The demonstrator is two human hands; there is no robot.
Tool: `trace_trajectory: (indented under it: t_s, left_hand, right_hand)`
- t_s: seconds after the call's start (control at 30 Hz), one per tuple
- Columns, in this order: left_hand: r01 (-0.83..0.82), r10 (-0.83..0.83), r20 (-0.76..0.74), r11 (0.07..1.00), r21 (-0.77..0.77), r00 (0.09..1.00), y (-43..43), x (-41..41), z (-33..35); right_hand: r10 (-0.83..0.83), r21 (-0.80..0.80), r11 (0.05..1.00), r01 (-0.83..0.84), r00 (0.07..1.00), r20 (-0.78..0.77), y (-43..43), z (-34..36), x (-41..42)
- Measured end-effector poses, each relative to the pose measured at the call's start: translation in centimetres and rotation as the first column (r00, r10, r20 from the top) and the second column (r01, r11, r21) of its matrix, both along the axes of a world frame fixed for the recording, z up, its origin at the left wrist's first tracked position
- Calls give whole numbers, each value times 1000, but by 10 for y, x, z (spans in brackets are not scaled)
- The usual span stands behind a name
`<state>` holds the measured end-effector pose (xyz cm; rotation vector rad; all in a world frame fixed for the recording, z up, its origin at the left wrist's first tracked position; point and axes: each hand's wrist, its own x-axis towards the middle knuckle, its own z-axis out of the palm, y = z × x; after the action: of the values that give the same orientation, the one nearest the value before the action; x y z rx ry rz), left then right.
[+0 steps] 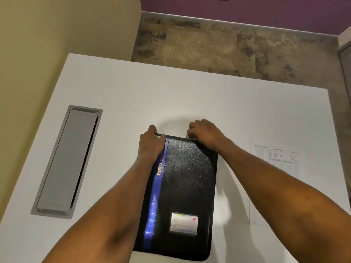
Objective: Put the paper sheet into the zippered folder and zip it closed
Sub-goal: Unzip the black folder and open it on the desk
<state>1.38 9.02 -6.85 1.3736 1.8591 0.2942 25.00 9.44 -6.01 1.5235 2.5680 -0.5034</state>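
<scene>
- Bracing the far left corner, that's the left grip (150,143): fingers curled over the edge of the zippered folder (186,186), thumb on the cover. The folder is lying shut on the desk (133,92).
- And the right grip (203,132) is bunched at the far edge, fingertips closed tight on what looks like the zipper pull (188,136). Only a small metal glint shows beneath them.
- Where's the paper sheet (277,156)?
- Out on the desk to the right, apart from the folder, lying flat with nothing touching it. The sheet's not in yet, so I'd call this the unzipping.
- How do you run it well?
- Pin that left corner so the folder can't swivel. Draw the pull along the teeth, low and in line with the edge, not lifted away. Ease it round the curved corner, because that's where a slider tends to snag. Then take it down the long side, so the cover can open flat for the sheet.
</scene>
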Motion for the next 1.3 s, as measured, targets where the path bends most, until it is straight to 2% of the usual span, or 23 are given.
trace_trajectory:
  t_s: [0.17, 0.27, 0.4, 0.67, 0.8, 1.0, 1.17, 1.23, 1.3]
  left_hand:
    - [-18, 18, 11, 1000, -5, 1000, 0, 0, -2]
    - [-22, 22, 24, 1000, -3, 999, 1, -1, -3]
    - [-24, 24, 20, 1000, 1, 1000, 0, -1, -2]
    - [-29, 28, -17, 999, -21, 999, 0, -1, 0]
    - [-24, 24, -35, 1000, -12, 999, -1, 2, 0]
    - [-8, 8, -49, 1000, 6, 999, -6, 6, 4]
    - [-13, 14, -75, 1000, 26, 997, -21, 13, 12]
    - [113, -83, -209, 984, 138, 975, -33, 21, 16]
    - [369, -266, -384, 902, 226, 884, -49, 34, 19]
  right_hand:
    - [-68, 12, 998, 67, 995, 72, -18, 5, 31]
    - [-203, -3, 979, 204, 975, 86, -36, 7, 46]
    - [-399, 24, 917, 399, 915, 55, -70, 5, 60]
    - [-643, -13, 766, 643, 765, -29, -144, -5, 48]
    - [-713, -25, 701, 713, 699, -63, -175, -7, 37]
    - [-740, -48, 672, 739, 667, -84, -218, -8, 15]
    - [-788, -64, 613, 787, 604, -122, -241, -9, 0]
    - [-802, -71, 594, 801, 583, -131, -244, -10, -2]
    - [-811, -72, 581, 811, 570, -131, -245, -11, -3]
